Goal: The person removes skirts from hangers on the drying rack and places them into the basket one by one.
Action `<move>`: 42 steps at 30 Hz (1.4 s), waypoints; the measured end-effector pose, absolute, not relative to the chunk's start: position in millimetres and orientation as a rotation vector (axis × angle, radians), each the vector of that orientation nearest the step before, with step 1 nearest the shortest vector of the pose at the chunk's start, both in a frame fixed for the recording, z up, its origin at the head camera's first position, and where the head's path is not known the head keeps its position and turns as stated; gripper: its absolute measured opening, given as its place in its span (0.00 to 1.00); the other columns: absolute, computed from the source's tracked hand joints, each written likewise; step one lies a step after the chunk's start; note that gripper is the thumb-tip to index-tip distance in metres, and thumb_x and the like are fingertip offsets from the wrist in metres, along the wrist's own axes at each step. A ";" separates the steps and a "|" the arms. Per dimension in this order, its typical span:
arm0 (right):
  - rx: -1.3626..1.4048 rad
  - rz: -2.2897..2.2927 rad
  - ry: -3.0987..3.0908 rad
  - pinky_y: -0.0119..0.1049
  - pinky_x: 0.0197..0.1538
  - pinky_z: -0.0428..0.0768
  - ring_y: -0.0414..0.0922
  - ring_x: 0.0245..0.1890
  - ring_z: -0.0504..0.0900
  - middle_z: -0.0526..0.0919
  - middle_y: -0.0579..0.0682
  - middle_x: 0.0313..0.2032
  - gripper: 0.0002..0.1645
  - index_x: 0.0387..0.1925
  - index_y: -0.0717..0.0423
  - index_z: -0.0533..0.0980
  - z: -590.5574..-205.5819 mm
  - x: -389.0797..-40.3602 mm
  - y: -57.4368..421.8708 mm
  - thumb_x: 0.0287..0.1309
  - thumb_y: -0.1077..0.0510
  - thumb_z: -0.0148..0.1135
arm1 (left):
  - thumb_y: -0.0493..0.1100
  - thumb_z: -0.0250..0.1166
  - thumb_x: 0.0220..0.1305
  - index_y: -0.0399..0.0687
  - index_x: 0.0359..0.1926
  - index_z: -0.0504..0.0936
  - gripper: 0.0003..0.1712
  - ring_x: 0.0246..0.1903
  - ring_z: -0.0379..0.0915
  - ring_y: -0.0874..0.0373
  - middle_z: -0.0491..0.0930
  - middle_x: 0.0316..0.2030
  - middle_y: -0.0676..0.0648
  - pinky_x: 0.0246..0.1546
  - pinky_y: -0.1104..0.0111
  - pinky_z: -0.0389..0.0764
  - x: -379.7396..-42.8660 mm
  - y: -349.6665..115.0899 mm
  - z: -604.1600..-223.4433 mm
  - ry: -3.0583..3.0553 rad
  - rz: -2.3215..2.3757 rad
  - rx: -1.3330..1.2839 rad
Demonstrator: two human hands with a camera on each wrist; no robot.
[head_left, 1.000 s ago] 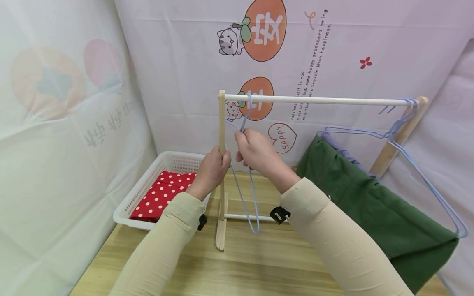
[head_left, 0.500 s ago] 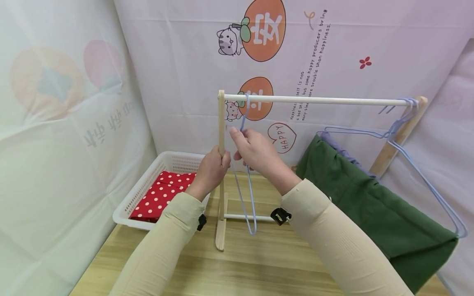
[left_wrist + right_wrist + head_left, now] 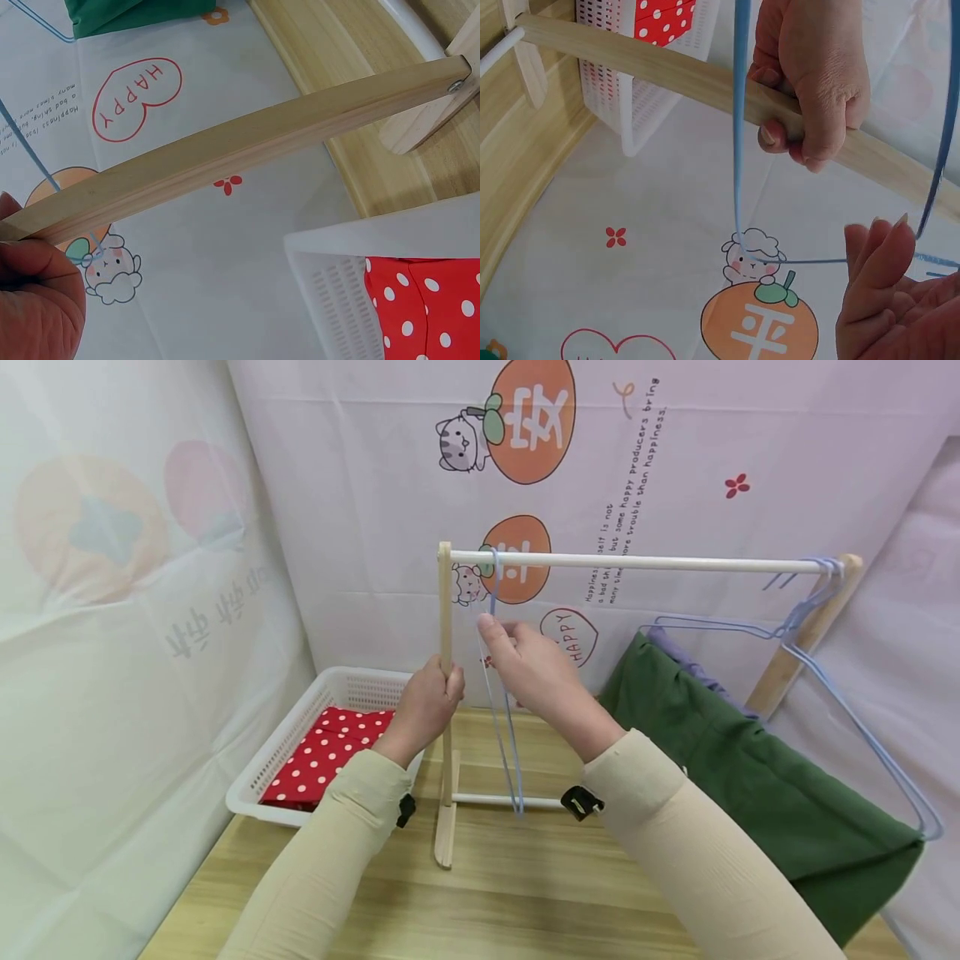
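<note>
In the head view, my left hand [image 3: 427, 706] grips the left wooden post [image 3: 446, 610] of a small clothes rack. A bare blue clothes hanger [image 3: 492, 603] hangs by its hook from the rack's white top bar [image 3: 637, 562], close to that post, seen almost edge-on. Beside its upper part is my right hand [image 3: 536, 668], thumb extended upward. From the right wrist view, that right hand [image 3: 877, 300] has its fingers fairly straight, right at the wire of the hanger [image 3: 739, 135], with no curl around it. The left wrist view shows the left hand [image 3: 37, 300] on the post.
More blue hangers [image 3: 806, 610] sit at the bar's right end, bearing a green garment [image 3: 750, 760] and a purple one [image 3: 705, 672]. A white basket [image 3: 240, 802] holding red polka-dot cloth [image 3: 330, 756] stands left of the rack on the wooden table [image 3: 510, 893].
The right hand has loosened from the hanger and shifted slightly right. The hanger has slid a little left along the bar and turned more edge-on. The left hand keeps its grip on the post.
</note>
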State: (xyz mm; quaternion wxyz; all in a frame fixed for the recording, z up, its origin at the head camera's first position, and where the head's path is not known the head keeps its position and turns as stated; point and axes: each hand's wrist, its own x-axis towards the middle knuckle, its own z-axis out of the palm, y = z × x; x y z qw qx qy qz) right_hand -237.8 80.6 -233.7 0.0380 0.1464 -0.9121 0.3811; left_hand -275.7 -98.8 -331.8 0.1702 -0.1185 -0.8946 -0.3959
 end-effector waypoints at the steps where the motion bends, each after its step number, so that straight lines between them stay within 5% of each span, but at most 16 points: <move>1: 0.436 1.151 -2.798 0.47 0.43 0.83 0.48 0.38 0.86 0.84 0.49 0.56 0.55 0.75 0.50 0.66 -234.1 -237.6 82.9 0.68 0.17 0.29 | 0.49 0.44 0.81 0.38 0.40 0.72 0.19 0.26 0.75 0.52 0.83 0.30 0.42 0.30 0.58 0.80 -275.8 -98.9 -332.0 -2.541 -1.121 -0.335; 7: 0.387 1.009 -2.761 0.55 0.61 0.78 0.53 0.60 0.82 0.81 0.52 0.64 0.51 0.74 0.51 0.68 -238.7 -240.0 100.1 0.71 0.19 0.31 | 0.49 0.44 0.82 0.38 0.41 0.73 0.20 0.27 0.77 0.51 0.84 0.32 0.42 0.31 0.57 0.81 -276.5 -98.8 -332.7 -2.544 -1.124 -0.323; 11: 0.381 0.926 -2.714 0.55 0.64 0.76 0.53 0.65 0.79 0.80 0.53 0.66 0.47 0.73 0.52 0.68 -241.3 -240.9 112.1 0.75 0.24 0.33 | 0.48 0.44 0.81 0.38 0.40 0.73 0.19 0.27 0.78 0.50 0.85 0.32 0.42 0.31 0.56 0.81 -276.5 -98.6 -332.1 -2.539 -1.122 -0.328; 24: 0.275 0.660 -2.593 0.56 0.51 0.79 0.54 0.54 0.84 0.87 0.52 0.55 0.37 0.70 0.52 0.72 -237.8 -236.2 150.5 0.78 0.32 0.39 | 0.47 0.45 0.80 0.39 0.38 0.73 0.18 0.25 0.74 0.51 0.83 0.31 0.42 0.26 0.60 0.77 -276.2 -99.6 -332.6 -2.518 -1.163 -0.326; 42: 0.133 0.378 -2.465 0.66 0.53 0.75 0.70 0.53 0.77 0.84 0.66 0.55 0.28 0.65 0.62 0.74 -233.2 -225.8 226.7 0.77 0.47 0.52 | 0.49 0.44 0.80 0.39 0.40 0.72 0.19 0.24 0.71 0.53 0.81 0.30 0.42 0.25 0.63 0.75 -275.4 -99.5 -331.5 -2.531 -1.161 -0.339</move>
